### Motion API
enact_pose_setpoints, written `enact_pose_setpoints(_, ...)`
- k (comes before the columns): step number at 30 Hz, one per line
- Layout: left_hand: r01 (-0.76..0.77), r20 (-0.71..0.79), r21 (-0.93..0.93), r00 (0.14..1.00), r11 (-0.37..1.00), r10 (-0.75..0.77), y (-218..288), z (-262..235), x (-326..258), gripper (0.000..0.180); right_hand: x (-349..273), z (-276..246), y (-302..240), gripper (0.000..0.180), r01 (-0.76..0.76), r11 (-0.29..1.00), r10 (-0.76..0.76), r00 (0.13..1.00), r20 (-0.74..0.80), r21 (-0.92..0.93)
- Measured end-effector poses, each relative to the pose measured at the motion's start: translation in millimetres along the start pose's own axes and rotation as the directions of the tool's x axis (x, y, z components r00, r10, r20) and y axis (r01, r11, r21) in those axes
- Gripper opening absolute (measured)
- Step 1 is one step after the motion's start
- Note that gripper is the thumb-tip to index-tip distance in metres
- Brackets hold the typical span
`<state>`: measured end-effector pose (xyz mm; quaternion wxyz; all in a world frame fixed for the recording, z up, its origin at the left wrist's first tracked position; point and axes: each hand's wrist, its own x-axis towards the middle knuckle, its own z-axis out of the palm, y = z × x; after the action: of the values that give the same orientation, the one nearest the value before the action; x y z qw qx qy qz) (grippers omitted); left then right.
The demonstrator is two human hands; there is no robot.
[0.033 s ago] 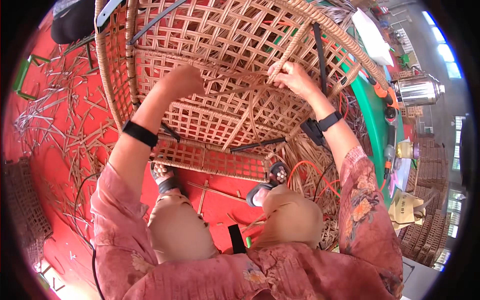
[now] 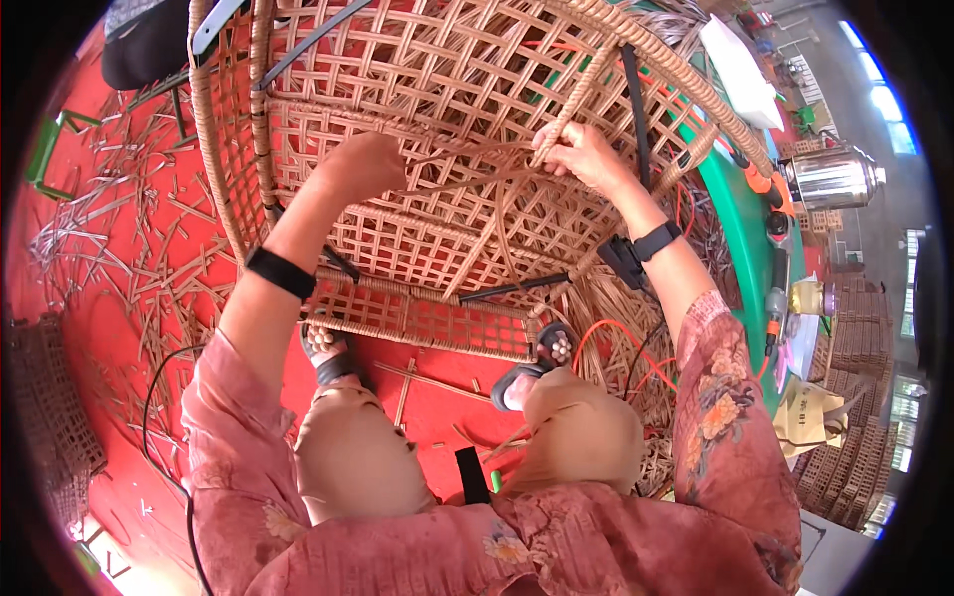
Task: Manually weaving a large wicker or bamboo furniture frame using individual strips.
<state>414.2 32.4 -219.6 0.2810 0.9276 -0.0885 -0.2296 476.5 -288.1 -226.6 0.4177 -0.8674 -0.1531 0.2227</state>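
Nearest: tan trousers (image 2: 353,462) and dark footwear (image 2: 507,385) at the near edge of the big wicker frame (image 2: 422,323), which stands just ahead of the knees, its open lattice spreading away past both hands. Left hand (image 2: 366,164) over the left-middle of the frame, fisted; fingertips hidden, but the strand (image 2: 462,183) runs right into it, so looks gripped there. Right hand (image 2: 584,154) over the frame's right part, thumb and fingers closed on the strand beside a wrapped bar (image 2: 586,79); can't tell if it grips the bar too. Strand spans hand to hand, fairly straight, a second length just above it.

Step, my read: drawing a strand through or around by the bar. Next move calls for steady tension from the left and a firm right pinch, no twist or slack.

Around the frame: cuttings (image 2: 164,248) on the red floor to its left, green stool (image 2: 50,159) beyond them. Right of it, green table (image 2: 747,223), then steel pot (image 2: 833,179), stacked wicker pieces (image 2: 860,348) past that.
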Motion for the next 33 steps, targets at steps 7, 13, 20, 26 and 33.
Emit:
enact_pose_setpoints(7,-0.441,-0.712,0.208,0.544,0.873,0.444,53,35,33,0.019,-10,4,-14,0.015,-0.045,0.999,0.043,0.996,-0.079,-0.031)
enact_pose_setpoints(13,-0.411,-0.444,-0.281,0.857,0.867,0.262,95,74,64,0.027,-6,-2,-12,0.026,-0.046,0.983,0.04,0.998,-0.041,-0.176)
enact_pose_setpoints(20,-0.371,-0.453,-0.493,0.882,0.787,0.131,100,97,81,0.032,-14,-12,-28,0.034,-0.022,0.898,0.012,1.0,-0.026,-0.44)
enact_pose_setpoints(26,-0.41,-0.403,-0.441,0.885,0.799,0.232,114,79,92,0.027,-6,-23,-9,0.033,-0.045,0.82,0.02,0.999,-0.05,-0.57)
enact_pose_setpoints(33,-0.364,-0.359,-0.277,0.898,0.889,0.255,108,66,111,0.03,-40,-21,-38,0.039,-0.12,0.772,0.213,0.974,0.076,-0.624)
